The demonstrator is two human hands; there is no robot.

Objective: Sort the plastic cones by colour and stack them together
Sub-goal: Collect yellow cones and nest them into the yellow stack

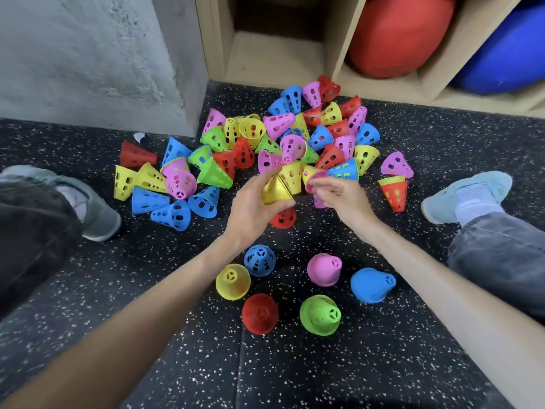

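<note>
Green stack (320, 315) nearest; left hand (253, 208) gripping yellow cone (275, 192), right hand (339, 196) pinching pink cone (316, 176).

Looking like a gym or play-equipment storeroom: black rubber floor flecked with white (324, 379) lying underfoot, pale wooden cubby shelving (342, 39) standing far right and holding a big red ball (401, 33) and a blue ball (507, 60), rough grey concrete wall (88, 54) rising far left.

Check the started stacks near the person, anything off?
Two separate blue stacks stand apart, where one per colour would be expected. The yellow stack has an orange-red smudge or cone showing at its lower side; cannot tell which.
</note>
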